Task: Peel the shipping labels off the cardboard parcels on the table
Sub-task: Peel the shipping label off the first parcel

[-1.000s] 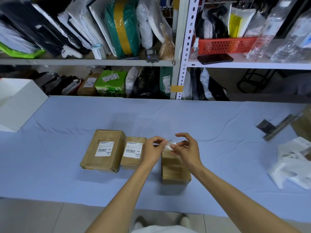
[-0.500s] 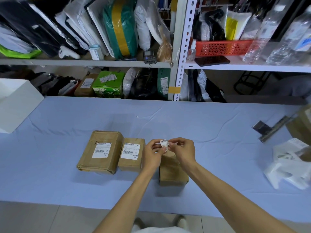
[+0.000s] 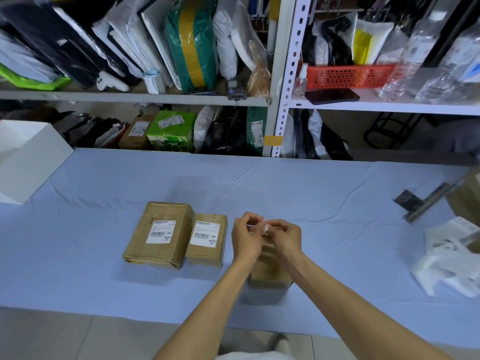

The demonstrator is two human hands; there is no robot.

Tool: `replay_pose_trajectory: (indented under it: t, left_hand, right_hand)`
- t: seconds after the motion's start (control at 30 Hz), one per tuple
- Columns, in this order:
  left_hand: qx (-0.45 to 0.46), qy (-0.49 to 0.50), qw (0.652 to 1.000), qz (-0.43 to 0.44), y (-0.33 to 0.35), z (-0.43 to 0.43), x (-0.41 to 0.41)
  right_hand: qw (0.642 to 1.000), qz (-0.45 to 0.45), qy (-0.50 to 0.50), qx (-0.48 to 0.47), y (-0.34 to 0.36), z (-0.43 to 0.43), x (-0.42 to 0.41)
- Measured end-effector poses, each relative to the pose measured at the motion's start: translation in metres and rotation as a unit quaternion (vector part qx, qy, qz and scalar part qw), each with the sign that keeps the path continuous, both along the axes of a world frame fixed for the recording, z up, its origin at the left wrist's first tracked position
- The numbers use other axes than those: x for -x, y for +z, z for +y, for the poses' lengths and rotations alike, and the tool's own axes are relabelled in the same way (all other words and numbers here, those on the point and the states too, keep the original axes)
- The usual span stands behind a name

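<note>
Fingers (image 3: 248, 224) of both hands (image 3: 245, 241) (image 3: 285, 240) pinch one label (image 3: 265, 228); three parcels (image 3: 159, 253) (image 3: 206, 253) (image 3: 267, 272), two labelled.

Table (image 3: 337, 193) covered in creased pale blue cloth. Behind it, white perforated steel rack (image 3: 291, 74), shelves crowded with bagged goods; red basket (image 3: 348, 76) on right shelf. White box (image 3: 28, 162) at table's left end. Floor (image 3: 65, 333) grey tile.

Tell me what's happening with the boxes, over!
Left hand and right hand pinch a peeled label above the small parcel. Large parcel and middle parcel unpeeled. Nothing blocking.
</note>
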State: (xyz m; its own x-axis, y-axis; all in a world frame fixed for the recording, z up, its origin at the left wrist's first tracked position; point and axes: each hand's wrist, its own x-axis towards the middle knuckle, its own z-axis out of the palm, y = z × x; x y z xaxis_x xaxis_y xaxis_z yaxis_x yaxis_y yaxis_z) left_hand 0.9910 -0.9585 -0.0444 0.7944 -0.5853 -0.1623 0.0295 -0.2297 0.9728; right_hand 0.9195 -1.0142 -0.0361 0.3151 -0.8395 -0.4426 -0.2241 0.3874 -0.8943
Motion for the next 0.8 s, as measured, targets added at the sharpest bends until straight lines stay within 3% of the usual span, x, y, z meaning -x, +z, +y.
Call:
replay_pose_trajectory:
  t: [0.3,0.5,0.8]
  left_hand:
    - [-0.053,0.008,0.994,-0.094,0.003,0.009,-0.005]
    - [-0.031,0.003,0.999,-0.038,0.006,0.019,-0.012]
    - [0.053,-0.018,0.985,0.163,0.011,0.028,-0.019]
  right_hand:
    - [0.990,-0.033,0.122,0.070,0.011,0.010,0.007]
    - [0.971,-0.016,0.166,0.170,0.018,0.012,0.011]
    - [0.949,0.036,0.188,0.249,0.030,0.001,0.003]
